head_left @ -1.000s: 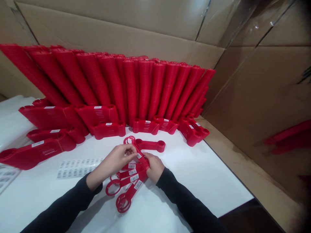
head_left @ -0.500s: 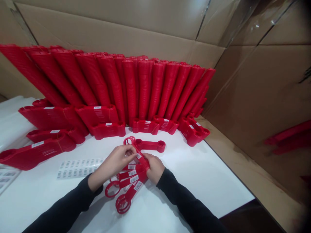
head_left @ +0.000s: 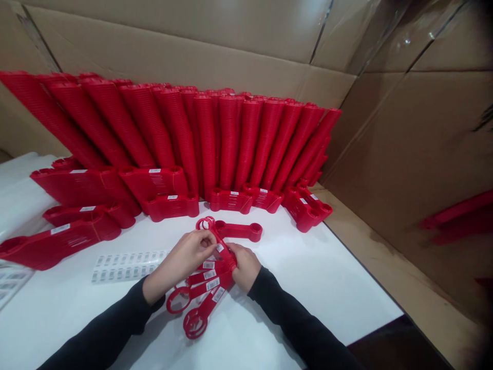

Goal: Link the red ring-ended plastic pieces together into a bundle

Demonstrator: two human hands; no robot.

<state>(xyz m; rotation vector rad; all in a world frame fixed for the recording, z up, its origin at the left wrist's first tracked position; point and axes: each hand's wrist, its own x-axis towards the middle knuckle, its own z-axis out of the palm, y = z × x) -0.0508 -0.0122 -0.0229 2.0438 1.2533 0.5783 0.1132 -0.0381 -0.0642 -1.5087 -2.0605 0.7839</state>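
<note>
Left on the white bench [head_left: 316,303] lies a label sheet [head_left: 125,265]; mid-bench, the left hand [head_left: 192,250] touches fanned red pieces [head_left: 224,269], its grip unclear, and the right hand [head_left: 245,265] grasps them; a cardboard wall [head_left: 416,139] stands right of the bench.

Fanned pieces [head_left: 208,307]: red
Labels [head_left: 212,284] on them: white with dark barcodes
Tall stacks [head_left: 206,139], upper left to centre: red, finely ribbed
Sheet [head_left: 123,266], left of centre: white, rows of grey marks
Tabletop [head_left: 316,298]: white
Sleeves [head_left: 279,303]: black
Cardboard [head_left: 173,46], top: brown
</note>
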